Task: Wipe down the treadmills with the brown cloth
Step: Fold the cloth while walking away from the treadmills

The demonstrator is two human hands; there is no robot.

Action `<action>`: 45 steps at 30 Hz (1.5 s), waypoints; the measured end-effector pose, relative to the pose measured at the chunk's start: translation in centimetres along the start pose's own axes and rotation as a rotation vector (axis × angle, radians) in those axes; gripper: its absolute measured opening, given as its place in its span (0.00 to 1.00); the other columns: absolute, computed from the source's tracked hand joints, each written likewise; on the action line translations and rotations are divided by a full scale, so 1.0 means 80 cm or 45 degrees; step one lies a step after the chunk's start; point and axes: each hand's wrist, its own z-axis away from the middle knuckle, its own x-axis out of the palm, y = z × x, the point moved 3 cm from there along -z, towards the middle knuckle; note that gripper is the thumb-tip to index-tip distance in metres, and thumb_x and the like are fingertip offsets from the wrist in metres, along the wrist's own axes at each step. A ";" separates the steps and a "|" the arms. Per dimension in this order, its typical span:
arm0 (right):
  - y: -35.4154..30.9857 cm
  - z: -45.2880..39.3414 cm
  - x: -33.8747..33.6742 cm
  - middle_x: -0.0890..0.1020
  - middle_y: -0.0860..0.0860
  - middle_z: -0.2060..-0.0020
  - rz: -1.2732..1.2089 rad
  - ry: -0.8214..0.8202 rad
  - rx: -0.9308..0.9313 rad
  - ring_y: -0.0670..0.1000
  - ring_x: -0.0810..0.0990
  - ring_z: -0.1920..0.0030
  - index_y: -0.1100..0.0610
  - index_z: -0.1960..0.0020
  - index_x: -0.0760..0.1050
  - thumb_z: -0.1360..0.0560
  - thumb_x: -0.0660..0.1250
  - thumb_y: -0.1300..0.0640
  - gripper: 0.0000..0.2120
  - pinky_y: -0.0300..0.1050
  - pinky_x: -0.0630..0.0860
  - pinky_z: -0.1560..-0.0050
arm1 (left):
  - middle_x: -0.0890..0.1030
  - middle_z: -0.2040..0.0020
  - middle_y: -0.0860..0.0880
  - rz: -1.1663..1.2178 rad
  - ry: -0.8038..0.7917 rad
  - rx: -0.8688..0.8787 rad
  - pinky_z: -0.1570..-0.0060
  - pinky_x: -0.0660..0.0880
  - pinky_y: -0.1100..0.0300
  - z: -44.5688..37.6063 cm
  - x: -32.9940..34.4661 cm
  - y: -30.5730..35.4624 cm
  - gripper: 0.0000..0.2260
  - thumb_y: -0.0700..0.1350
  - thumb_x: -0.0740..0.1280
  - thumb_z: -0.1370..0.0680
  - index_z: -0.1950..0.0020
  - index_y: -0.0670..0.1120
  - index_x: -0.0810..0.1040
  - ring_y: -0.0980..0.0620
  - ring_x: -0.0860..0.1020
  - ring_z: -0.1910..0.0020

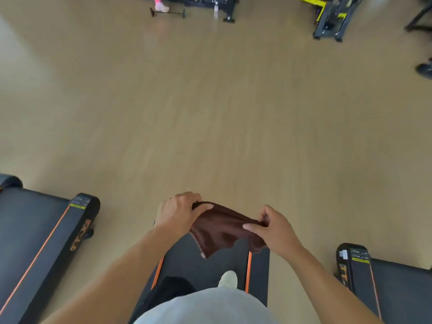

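A brown cloth (222,230) hangs stretched between both hands, in the air above the rear end of the middle treadmill (187,260). My left hand (178,212) grips its upper left corner. My right hand (275,228) pinches its right edge. I stand on that treadmill's black belt, with one pale shoe (228,278) showing below the cloth. A second treadmill (37,235) with an orange stripe lies at the left. A third treadmill (383,281) lies at the right.
Tan wooden floor (210,113) spreads out ahead of the treadmills. Black gym machines (210,5) and a yellow-and-black machine (332,17) stand at the far side. A person's pink-clad foot (161,5) shows near the far machines, and a dark shoe (424,70) at the right edge.
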 end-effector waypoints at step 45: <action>0.262 -0.654 -0.594 0.80 0.44 0.67 -0.217 0.746 0.559 0.41 0.76 0.69 0.47 0.60 0.77 0.34 0.81 0.48 0.13 0.32 0.67 0.71 | 0.86 0.56 0.58 0.158 -0.659 0.757 0.55 0.72 0.71 -1.052 0.363 0.485 0.11 0.35 0.72 0.24 0.50 0.51 0.87 0.62 0.82 0.56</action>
